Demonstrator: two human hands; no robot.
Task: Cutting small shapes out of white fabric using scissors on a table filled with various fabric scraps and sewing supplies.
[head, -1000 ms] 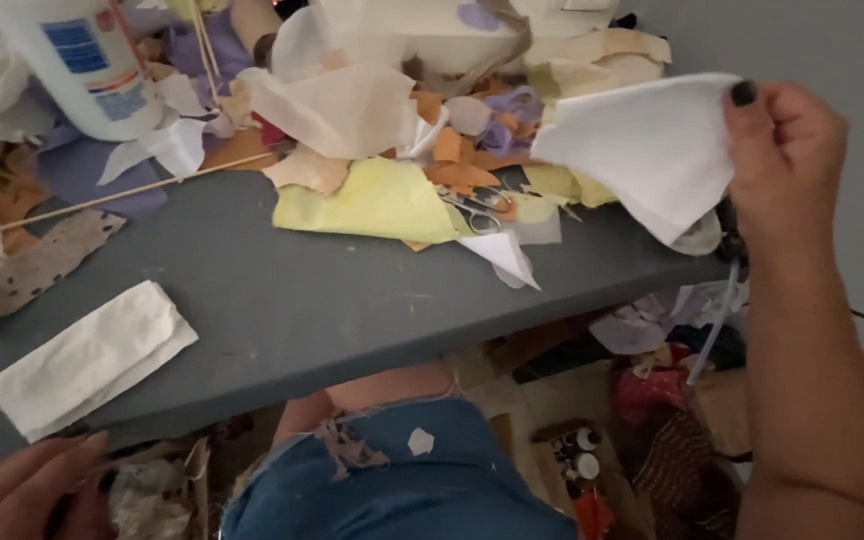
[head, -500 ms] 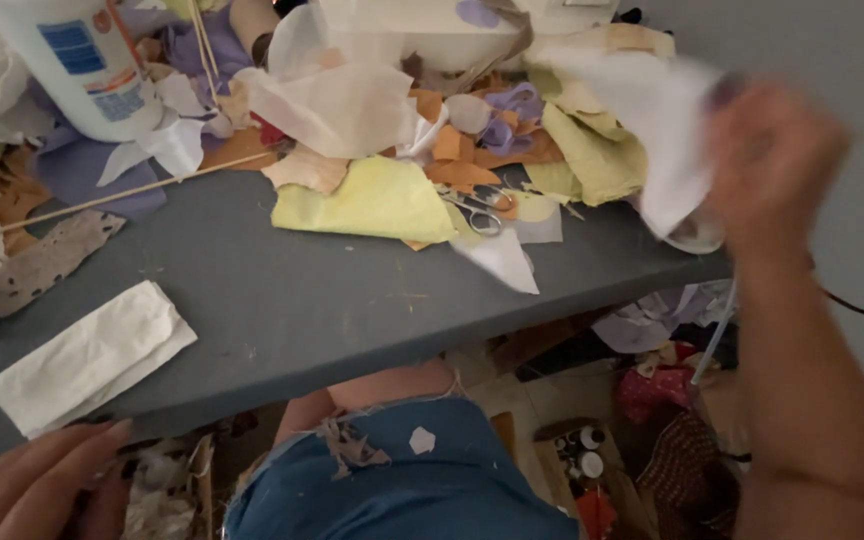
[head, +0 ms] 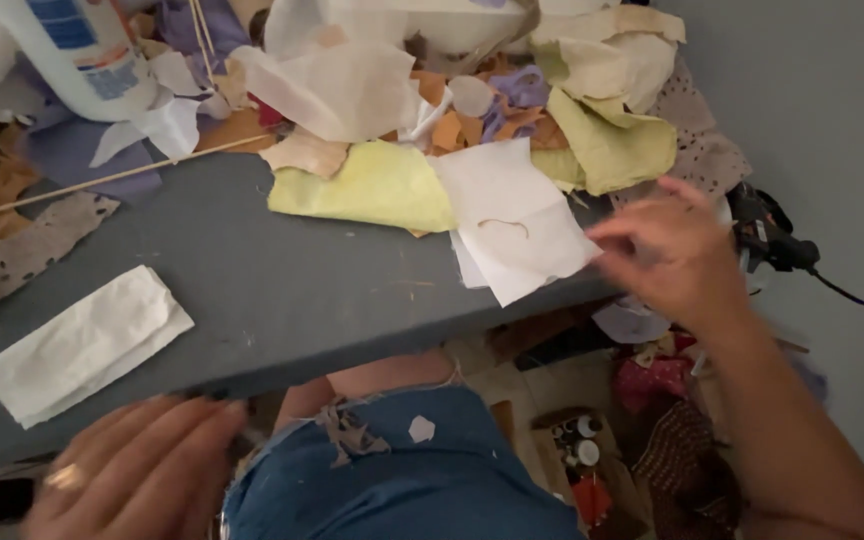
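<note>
A white square of fabric (head: 514,215) lies flat on the grey table (head: 282,290) near its front right edge, over the scraps. My right hand (head: 670,255) hovers just right of it, fingers apart and holding nothing. My left hand (head: 132,470) is blurred at the lower left, below the table's front edge, fingers loosely spread and empty. A folded white cloth (head: 82,345) rests on the table above my left hand.
A heap of fabric scraps, with a yellow-green piece (head: 372,185) in front, covers the table's back. A white bottle (head: 77,50) stands at the back left beside a thin wooden stick (head: 112,178). A black tool with a cord (head: 767,235) sits at the right edge. Boxes and clutter (head: 592,460) lie on the floor.
My right hand held the white fabric up at the right, then laid it down on the table and let go. My left hand rose slightly at the lower left.
</note>
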